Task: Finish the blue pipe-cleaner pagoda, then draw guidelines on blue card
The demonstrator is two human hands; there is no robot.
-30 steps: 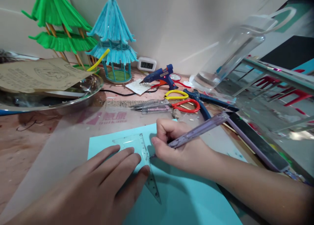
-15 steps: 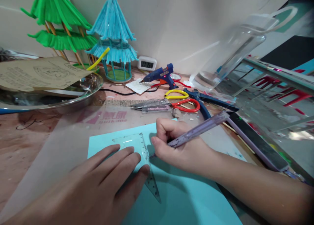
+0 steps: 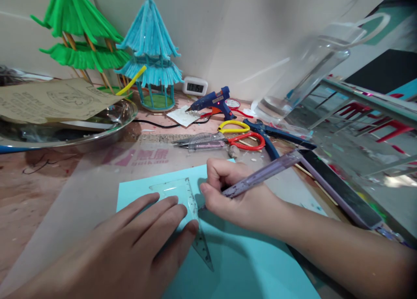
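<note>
A sheet of light blue paper (image 3: 234, 264) lies in front of me on a translucent mat (image 3: 81, 190). On the paper rests a clear set square (image 3: 202, 247), its long edge running down toward me. My left hand (image 3: 153, 234) lies over it with fingers stretched out, pressing it to the paper and hiding part of it. In my right hand (image 3: 234, 194) is a purple pen (image 3: 263, 173), gripped between thumb and fingers. The pen's tip meets the paper right beside the set square's edge.
Beyond the paper lie scissors (image 3: 247, 140), blue pliers (image 3: 267, 138) and a blue glue gun (image 3: 211, 101). At the left stands a metal bowl (image 3: 127, 116) with brown card on it. Green (image 3: 84, 51) and blue (image 3: 150, 47) model pavilions and a clear bottle (image 3: 312, 68) stand behind.
Both hands, the set square and the pen keep nearly the same places on the paper. Only the camera's view has shifted very slightly.
</note>
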